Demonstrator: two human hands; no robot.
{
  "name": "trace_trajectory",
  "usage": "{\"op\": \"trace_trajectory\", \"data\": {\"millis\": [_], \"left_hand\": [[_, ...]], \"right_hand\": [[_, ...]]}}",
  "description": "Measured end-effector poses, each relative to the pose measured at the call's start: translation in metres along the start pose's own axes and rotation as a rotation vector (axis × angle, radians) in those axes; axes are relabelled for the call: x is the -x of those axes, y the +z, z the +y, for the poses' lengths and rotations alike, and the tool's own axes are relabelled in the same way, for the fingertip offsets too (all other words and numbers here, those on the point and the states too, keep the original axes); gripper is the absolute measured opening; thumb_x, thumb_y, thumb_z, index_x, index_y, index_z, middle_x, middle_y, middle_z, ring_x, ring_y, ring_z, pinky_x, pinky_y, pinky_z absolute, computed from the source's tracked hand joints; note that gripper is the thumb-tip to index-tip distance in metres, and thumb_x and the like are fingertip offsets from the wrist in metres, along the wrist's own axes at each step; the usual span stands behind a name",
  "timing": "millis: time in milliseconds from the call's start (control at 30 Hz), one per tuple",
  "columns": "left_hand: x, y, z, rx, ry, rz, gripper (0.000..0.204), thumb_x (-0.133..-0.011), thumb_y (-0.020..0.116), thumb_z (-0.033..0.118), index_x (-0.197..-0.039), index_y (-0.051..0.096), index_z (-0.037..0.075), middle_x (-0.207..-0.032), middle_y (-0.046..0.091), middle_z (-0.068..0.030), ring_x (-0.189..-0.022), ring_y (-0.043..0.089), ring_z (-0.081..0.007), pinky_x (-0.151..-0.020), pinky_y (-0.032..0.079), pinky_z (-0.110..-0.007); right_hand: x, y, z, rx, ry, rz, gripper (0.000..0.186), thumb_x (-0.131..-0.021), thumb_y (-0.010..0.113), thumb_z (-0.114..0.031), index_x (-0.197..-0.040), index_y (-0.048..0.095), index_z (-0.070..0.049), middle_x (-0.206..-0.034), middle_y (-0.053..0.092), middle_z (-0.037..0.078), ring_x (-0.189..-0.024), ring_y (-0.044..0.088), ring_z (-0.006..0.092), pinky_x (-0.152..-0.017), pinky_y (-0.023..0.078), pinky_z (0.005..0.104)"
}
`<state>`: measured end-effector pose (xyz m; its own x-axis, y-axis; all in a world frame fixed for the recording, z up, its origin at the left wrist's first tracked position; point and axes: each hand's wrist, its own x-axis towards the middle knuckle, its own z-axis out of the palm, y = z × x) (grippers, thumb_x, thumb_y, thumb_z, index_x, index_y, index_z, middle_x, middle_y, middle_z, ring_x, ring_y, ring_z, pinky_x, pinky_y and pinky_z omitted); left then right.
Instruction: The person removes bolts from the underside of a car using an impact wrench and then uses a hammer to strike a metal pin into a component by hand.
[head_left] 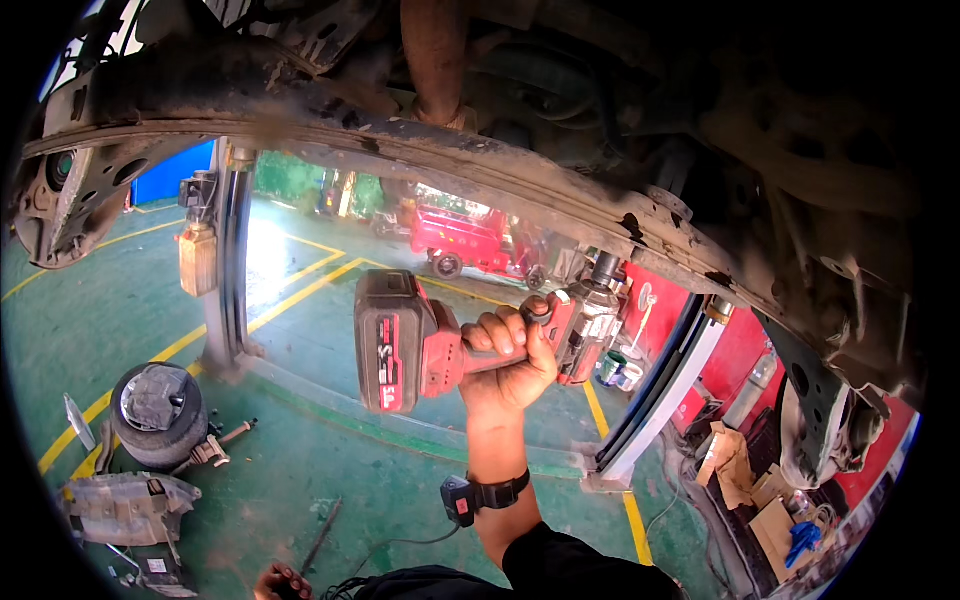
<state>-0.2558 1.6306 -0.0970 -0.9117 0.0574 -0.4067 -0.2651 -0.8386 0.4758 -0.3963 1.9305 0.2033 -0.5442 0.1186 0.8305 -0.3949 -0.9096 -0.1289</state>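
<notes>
My right hand is wrapped round the grip of a red and black cordless impact wrench, held up under a raised vehicle. Its battery pack points left, and its head is on the right. A dark socket stands upward from the head, close against the underside of a long rusty metal crossmember; whether it sits on a bolt is not clear. Low at the bottom edge, my left hand is closed round the lower end of a thin dark bar. Part of that hand is cut off.
Lift posts stand at left and right. On the green floor at left lie a round black part and a grey cover. Cardboard and a blue glove are at right. Farther off is a red cargo tricycle.
</notes>
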Motion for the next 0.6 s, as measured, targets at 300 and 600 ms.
{"op": "trace_trajectory", "data": {"millis": [300, 600], "left_hand": [[0.011, 0.003, 0.002, -0.039, -0.045, -0.088, 0.008, -0.087, 0.046, 0.016, -0.085, 0.052, 0.012, -0.068, 0.045, -0.0001, -0.06, 0.044, -0.015, -0.05, 0.036, -0.027], [0.015, 0.002, -0.008, 0.047, -0.029, 0.041, 0.007, -0.086, 0.046, 0.015, -0.082, 0.049, 0.01, -0.071, 0.043, -0.0006, -0.065, 0.042, -0.0159, -0.059, 0.036, -0.027]], "right_hand": [[0.001, 0.0, 0.003, -0.017, 0.022, -0.039, 0.012, -0.09, 0.064, -0.015, -0.101, 0.059, -0.016, -0.073, 0.048, -0.006, -0.065, 0.045, 0.0085, -0.064, 0.038, 0.0279], [0.007, 0.006, -0.004, -0.24, 0.119, -0.097, 0.006, -0.094, 0.06, -0.017, -0.098, 0.059, -0.013, -0.073, 0.048, -0.005, -0.063, 0.048, 0.0079, -0.064, 0.043, 0.0289]]}}
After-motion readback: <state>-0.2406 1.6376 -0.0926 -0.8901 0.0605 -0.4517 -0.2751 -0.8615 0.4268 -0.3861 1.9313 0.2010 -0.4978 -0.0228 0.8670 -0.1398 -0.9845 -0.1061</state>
